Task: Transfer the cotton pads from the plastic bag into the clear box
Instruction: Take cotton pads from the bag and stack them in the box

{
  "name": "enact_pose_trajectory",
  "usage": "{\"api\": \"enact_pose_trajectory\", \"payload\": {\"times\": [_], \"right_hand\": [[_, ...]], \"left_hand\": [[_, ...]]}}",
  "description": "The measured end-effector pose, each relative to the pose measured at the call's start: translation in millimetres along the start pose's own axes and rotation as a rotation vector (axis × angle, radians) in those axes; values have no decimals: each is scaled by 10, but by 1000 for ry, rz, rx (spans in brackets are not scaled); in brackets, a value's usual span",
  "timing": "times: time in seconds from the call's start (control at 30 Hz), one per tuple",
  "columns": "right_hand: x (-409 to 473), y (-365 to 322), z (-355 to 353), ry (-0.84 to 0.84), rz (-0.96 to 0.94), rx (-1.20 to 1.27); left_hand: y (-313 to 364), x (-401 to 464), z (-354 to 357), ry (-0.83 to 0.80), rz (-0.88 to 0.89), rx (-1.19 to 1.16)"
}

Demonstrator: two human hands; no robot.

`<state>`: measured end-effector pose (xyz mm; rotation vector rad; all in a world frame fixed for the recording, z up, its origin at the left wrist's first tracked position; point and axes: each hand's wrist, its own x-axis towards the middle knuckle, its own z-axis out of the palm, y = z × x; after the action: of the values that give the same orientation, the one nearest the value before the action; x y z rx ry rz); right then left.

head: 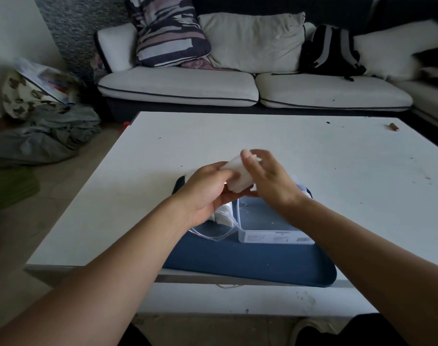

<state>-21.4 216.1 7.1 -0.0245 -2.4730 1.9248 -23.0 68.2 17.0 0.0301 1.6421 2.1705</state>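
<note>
A white stack of cotton pads (239, 174) is held up above the table between both hands. My left hand (205, 193) grips its left side and my right hand (270, 181) wraps its right side, thumb on top. Below my left hand lies the clear plastic bag (219, 224), with a few white pads still showing inside. Right of the bag stands the clear box (275, 231), open-topped, with a label on its near wall. My right wrist covers part of the box. Bag and box rest on a dark blue mat (250, 263).
The mat lies on a white low table (138, 183). A small brown cylinder (394, 126) sits at the table's far right. A sofa with cushions and a black backpack (330, 52) stands behind. Clothes and bags are piled on the floor at left.
</note>
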Motion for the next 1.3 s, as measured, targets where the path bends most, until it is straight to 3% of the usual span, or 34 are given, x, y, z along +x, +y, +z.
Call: {"api": "enact_pose_trajectory", "payload": {"times": [0.17,0.27,0.43,0.53,0.67,0.77,0.97,1.3], "right_hand": [[-29,65,53,-5,45,98],[-51,-16,-50,17,88,103],[-89,-56,-364,46,149,24],[1,-51,-716,138,309,-16],[81,128,-1052,163,512,-281],[126,251,-1030,103,497,-466],[292,455,-829,108,344,-879],[256,679,-782,201,278,-961]], "left_hand": [[-123,95,247,120,31,-58],[-235,237,301,242,92,103],[-249,317,375,253,156,233],[-245,323,319,251,273,558],[-355,345,145,83,396,1214],[-444,335,143,-50,389,1457],[-485,287,223,-231,232,1594],[-484,265,165,-292,194,1614]]}}
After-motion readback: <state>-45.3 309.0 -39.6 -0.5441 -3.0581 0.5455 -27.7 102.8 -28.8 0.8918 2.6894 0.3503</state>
